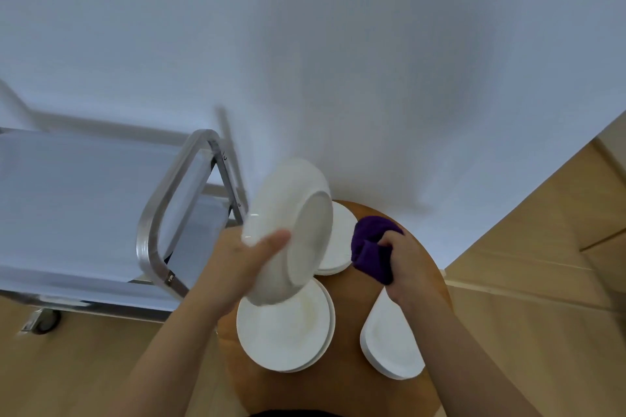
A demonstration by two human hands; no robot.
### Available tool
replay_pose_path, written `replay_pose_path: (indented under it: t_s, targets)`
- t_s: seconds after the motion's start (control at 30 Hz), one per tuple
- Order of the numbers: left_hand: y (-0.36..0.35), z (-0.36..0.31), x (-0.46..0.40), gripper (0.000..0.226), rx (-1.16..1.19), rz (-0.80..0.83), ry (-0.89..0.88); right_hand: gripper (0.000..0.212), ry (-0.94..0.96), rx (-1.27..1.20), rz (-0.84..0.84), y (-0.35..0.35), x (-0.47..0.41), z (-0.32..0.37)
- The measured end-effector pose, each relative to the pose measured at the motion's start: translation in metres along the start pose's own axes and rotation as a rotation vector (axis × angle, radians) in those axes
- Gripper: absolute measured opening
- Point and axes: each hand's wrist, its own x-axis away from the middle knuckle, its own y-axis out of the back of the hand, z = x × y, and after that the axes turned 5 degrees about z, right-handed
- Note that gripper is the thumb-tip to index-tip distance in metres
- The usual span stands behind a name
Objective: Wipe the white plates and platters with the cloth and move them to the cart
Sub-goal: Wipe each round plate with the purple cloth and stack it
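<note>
My left hand (250,257) grips a white plate (291,227) by its rim, tilted up on edge with its underside facing me, above the round wooden table (342,379). My right hand (403,264) holds a bunched purple cloth (369,247) just right of that plate, not touching it. On the table lie a stack of round white plates (288,332) in front, another stack (338,240) behind the lifted plate, and white platters (389,345) at the right, partly under my right forearm.
A steel cart (78,200) with a pale top shelf and a tubular handle (159,213) stands to the left of the table, a wheel (44,322) showing below. A white wall is behind; wooden floor lies around the table.
</note>
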Motion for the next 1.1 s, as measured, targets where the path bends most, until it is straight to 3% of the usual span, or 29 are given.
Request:
replay_pose_path:
  t_s: [0.07, 0.17, 0.3, 0.37, 0.47, 0.53, 0.63, 0.7, 0.77, 0.93, 1.1]
  targets:
    - [-0.017, 0.008, -0.002, 0.03, -0.525, 0.097, -0.118, 0.018, -0.098, -0.086, 0.134, -0.002, 0.002, 0.013]
    - [-0.042, 0.03, -0.004, 0.04, -1.077, 0.293, -0.324, 0.04, -0.281, 0.01, 0.272, -0.009, 0.0, 0.027]
    - [-0.051, 0.054, -0.013, 0.045, -1.45, 0.41, -0.514, 0.032, -0.325, 0.23, 0.178, 0.001, -0.01, 0.018]
    - [-0.047, 0.062, -0.019, 0.053, -1.495, 0.432, -0.471, 0.03, -0.301, 0.262, 0.122, 0.007, -0.015, 0.01]
    - [-0.036, 0.068, -0.026, 0.09, -1.338, 0.521, -0.214, 0.026, -0.235, 0.258, 0.07, 0.013, -0.018, -0.001]
    - [-0.025, 0.075, -0.035, 0.101, -1.187, 0.43, -0.12, 0.029, -0.187, 0.243, 0.054, 0.019, -0.022, -0.009]
    - [-0.011, 0.097, -0.059, 0.07, -0.846, 0.141, 0.067, 0.03, -0.135, 0.241, 0.043, 0.031, -0.034, -0.016]
    - [-0.014, 0.112, -0.074, 0.032, -0.346, 0.159, 0.324, 0.03, -0.132, 0.265, 0.053, 0.037, -0.046, -0.022]
    - [-0.023, 0.124, -0.088, 0.007, -0.091, 0.168, 0.506, 0.029, -0.155, 0.34, 0.047, 0.039, -0.062, -0.028]
    - [-0.039, 0.152, -0.131, 0.008, 0.126, 0.072, 0.674, 0.023, -0.131, 0.877, -0.072, 0.042, -0.12, -0.043]
    - [-0.054, 0.168, -0.17, 0.014, 0.157, -0.035, 0.679, 0.023, -0.11, 1.308, -0.074, 0.042, -0.169, -0.055]
